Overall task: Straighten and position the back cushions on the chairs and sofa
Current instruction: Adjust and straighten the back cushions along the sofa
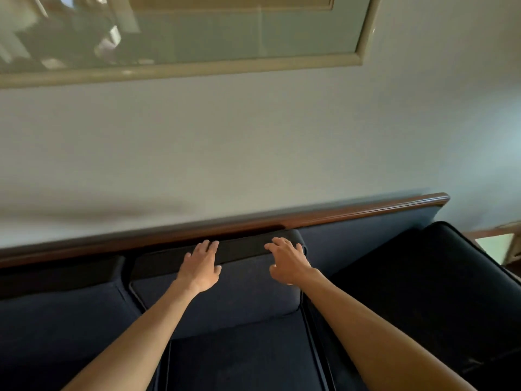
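Note:
A dark navy sofa [366,235] with a wooden top rail [352,211] stands against the wall. Its middle back cushion [242,289] leans upright against the backrest. My left hand [201,266] lies flat on that cushion's top edge, fingers straight. My right hand [287,263] reaches over the cushion's upper right corner with relaxed, spread fingers, touching or just above it. Another back cushion [62,311] stands to the left. At the right a third cushion [428,292] sits tilted and out of line, leaving the backrest bare behind it.
The seat cushion [242,359] lies below my arms. A large framed picture [363,32] hangs on the pale wall above the sofa. A light wooden piece of furniture [504,241] shows at the right edge beyond the sofa's end.

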The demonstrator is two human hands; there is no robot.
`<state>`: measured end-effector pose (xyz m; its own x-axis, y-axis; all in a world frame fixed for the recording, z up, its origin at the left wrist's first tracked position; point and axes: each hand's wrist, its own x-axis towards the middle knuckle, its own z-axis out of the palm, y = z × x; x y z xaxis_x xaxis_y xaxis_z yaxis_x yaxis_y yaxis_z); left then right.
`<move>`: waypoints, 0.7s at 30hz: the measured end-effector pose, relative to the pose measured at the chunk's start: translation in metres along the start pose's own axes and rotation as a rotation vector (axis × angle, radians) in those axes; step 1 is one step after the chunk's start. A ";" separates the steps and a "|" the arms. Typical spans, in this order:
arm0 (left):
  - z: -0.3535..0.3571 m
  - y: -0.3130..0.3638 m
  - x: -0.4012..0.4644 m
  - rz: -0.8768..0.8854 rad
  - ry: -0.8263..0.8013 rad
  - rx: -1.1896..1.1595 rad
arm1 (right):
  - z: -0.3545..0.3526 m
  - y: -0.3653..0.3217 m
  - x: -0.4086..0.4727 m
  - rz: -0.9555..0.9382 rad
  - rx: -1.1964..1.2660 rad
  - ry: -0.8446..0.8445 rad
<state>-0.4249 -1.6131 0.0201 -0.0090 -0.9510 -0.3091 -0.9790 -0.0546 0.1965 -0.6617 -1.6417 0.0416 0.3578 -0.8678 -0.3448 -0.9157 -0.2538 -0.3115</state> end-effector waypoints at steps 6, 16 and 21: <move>-0.019 0.136 -0.012 0.204 0.012 -0.158 | -0.046 0.063 -0.066 0.058 0.147 0.115; 0.014 0.410 0.026 0.414 0.008 -0.147 | -0.093 0.316 -0.168 0.244 0.222 0.254; 0.077 0.560 0.055 0.499 -0.049 -0.109 | -0.076 0.473 -0.230 0.425 0.264 0.261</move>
<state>-0.9894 -1.6722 0.0414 -0.4821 -0.8540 -0.1955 -0.8262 0.3688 0.4259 -1.1911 -1.5946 0.0406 -0.1207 -0.9557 -0.2683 -0.8805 0.2279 -0.4158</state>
